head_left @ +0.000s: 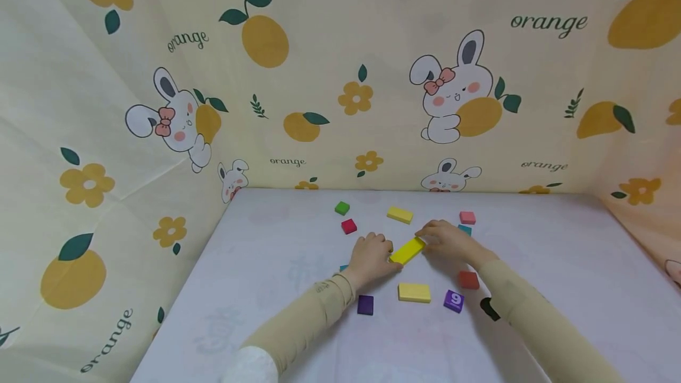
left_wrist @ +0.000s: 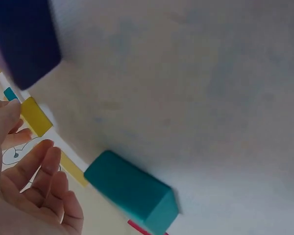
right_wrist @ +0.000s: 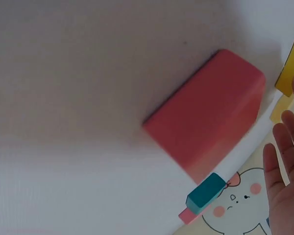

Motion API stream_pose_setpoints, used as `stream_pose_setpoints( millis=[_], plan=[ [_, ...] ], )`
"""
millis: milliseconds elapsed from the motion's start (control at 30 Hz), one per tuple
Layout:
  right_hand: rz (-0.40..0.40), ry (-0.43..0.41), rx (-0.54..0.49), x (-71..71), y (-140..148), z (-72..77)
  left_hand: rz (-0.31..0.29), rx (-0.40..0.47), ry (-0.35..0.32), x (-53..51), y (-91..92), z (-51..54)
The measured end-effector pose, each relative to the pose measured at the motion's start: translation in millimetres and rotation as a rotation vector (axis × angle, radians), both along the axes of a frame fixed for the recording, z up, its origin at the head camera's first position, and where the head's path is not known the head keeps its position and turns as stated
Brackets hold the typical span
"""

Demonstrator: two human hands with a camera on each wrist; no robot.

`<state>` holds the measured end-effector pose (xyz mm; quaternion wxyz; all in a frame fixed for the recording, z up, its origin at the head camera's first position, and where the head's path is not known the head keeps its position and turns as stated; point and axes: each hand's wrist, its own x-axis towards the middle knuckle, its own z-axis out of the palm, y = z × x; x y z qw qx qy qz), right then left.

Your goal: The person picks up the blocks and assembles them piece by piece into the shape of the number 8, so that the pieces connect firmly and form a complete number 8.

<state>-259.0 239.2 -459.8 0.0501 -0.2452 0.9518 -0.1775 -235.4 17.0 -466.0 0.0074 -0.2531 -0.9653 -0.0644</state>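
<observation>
A bright yellow block lies slantwise between my two hands near the middle of the table. My left hand holds its near left end, thumb on the near side and the other fingers curled. At the far right end, my right hand has the block between thumb and fingertips. In the left wrist view the yellow block shows between thumb and forefinger. The right wrist view catches only part of the yellow block, beside the thumb; its other fingers are fairly straight. Contact there is hard to make out.
Around the hands lie a green block, red block, pale yellow blocks, pink block, brick-red block, purple block marked 9 and dark purple block. Teal blocks are partly hidden by the hands.
</observation>
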Motion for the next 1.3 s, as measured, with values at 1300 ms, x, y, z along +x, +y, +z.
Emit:
stream_pose_setpoints(
  millis=[1300],
  plan=[
    [-0.132,-0.093,0.12,-6.7,-9.5,10.1,0.059,-0.111,-0.004,-16.4,4.7,0.0]
  ],
)
